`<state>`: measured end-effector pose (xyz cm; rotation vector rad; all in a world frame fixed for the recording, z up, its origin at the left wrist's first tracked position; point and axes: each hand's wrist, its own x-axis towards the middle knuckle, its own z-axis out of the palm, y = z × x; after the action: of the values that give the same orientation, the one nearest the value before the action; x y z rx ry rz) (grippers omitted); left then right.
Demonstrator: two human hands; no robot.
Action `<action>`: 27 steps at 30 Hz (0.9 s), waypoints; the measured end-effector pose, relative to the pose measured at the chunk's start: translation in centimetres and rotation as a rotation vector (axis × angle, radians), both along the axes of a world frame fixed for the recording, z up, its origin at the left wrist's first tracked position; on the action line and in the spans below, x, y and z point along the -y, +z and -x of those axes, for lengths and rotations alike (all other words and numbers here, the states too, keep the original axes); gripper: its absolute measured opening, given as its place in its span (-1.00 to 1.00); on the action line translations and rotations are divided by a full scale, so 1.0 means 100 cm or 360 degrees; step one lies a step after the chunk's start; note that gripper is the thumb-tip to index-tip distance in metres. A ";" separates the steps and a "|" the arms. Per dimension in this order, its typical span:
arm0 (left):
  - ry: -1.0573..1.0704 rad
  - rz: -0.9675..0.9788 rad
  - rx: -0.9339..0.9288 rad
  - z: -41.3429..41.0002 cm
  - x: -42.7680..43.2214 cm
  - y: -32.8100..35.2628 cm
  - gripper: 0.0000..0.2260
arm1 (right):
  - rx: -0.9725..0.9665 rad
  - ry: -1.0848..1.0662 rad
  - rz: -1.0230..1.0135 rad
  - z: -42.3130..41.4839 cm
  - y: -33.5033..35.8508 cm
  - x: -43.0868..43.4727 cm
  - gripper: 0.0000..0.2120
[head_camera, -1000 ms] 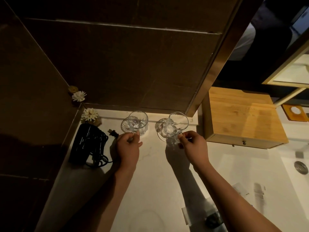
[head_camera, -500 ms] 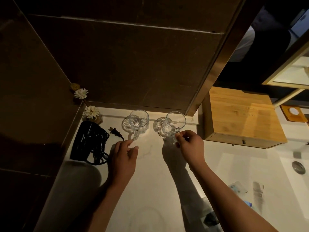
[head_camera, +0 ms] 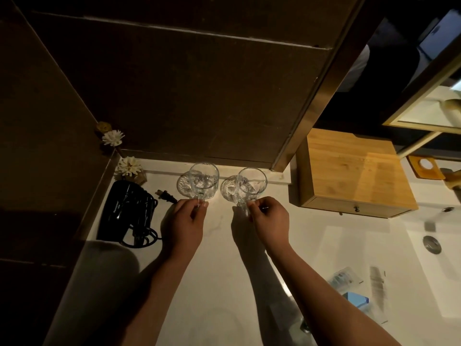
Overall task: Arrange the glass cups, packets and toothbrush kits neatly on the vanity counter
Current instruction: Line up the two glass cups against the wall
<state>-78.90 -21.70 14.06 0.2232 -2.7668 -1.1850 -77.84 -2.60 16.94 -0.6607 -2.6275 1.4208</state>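
Two clear glass cups with handles stand upright side by side at the back of the white vanity counter [head_camera: 219, 258], close to the dark wall. My left hand [head_camera: 185, 223] pinches the handle of the left glass cup [head_camera: 203, 179]. My right hand [head_camera: 270, 221] pinches the handle of the right glass cup [head_camera: 250, 183]. Both handles point toward me. At the lower right lie a clear packet [head_camera: 345, 275], a blue packet [head_camera: 356, 299] and a long clear-wrapped kit [head_camera: 378, 287], partly cut off behind my right forearm.
A black hair dryer [head_camera: 124, 213] with coiled cord and plug lies left of the cups. White decorative flowers [head_camera: 129, 166] sit in the back left corner. A wooden box [head_camera: 354, 176] with a drawer knob stands to the right. A sink drain [head_camera: 431, 243] shows at far right.
My left hand, off the cup half a second ago, has closed on the left cup's handle again. Both cups stand a little closer together, handles turned toward me.
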 end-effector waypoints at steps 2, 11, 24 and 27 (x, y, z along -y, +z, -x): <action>0.0005 -0.0019 -0.0011 -0.001 0.000 0.002 -0.74 | 0.0010 -0.0009 0.0037 0.001 -0.002 0.001 -0.80; 0.0053 -0.0215 0.0056 0.001 -0.005 0.014 -0.76 | -0.0001 -0.0024 0.0065 0.001 -0.003 0.006 -0.77; 0.0132 -0.0552 0.0058 0.005 -0.012 0.014 -0.82 | -0.0019 -0.0019 0.0098 0.005 -0.004 0.004 -0.77; 0.0135 -0.0494 0.0042 0.006 -0.012 0.015 -0.81 | -0.0015 -0.0015 0.0099 0.005 -0.005 0.003 -0.78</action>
<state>-79.48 -20.53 15.52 0.3833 -2.5522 -1.5939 -78.39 -2.95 16.48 -0.6698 -2.5792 1.5047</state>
